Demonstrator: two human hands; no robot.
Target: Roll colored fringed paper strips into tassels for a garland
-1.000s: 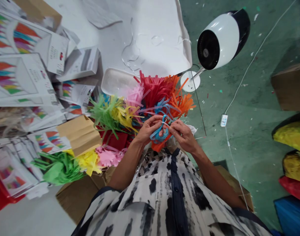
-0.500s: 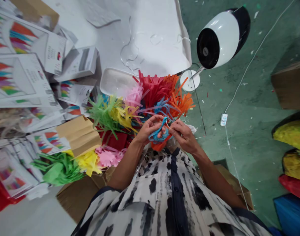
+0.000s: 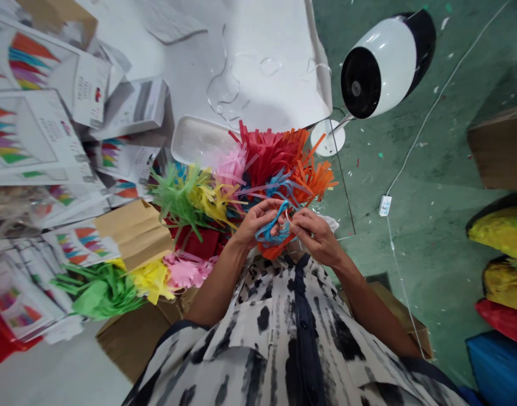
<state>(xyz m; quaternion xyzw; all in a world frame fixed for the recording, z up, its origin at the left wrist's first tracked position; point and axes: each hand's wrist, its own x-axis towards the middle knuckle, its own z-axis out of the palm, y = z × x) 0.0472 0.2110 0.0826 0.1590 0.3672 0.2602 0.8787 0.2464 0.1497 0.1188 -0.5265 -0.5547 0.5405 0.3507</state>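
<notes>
My left hand (image 3: 257, 221) is closed around a blue tissue-paper tassel (image 3: 266, 232), whose top is bent into a loop above the fingers. Close by on the right, my right hand (image 3: 314, 232) pinches a thin white string (image 3: 288, 216) that runs to the tassel's loop. Orange paper strips (image 3: 275, 250) hang just below the blue ones. Beyond my hands lies a heap of fringed tissue paper: red (image 3: 264, 152), orange (image 3: 315, 179), pink (image 3: 230, 166), yellow (image 3: 211, 200) and green (image 3: 176, 194).
On the left, printed boxes (image 3: 30, 135) and a brown paper piece (image 3: 135, 231) cover the white table. A white plastic tray (image 3: 186, 148) sits behind the heap. To the right stand a white fan (image 3: 389, 67) and a power strip (image 3: 384, 206) on the green floor.
My right hand has shifted slightly away from the tassel, and the white string between the hands shows more clearly. My left hand keeps its hold on the blue tassel.
</notes>
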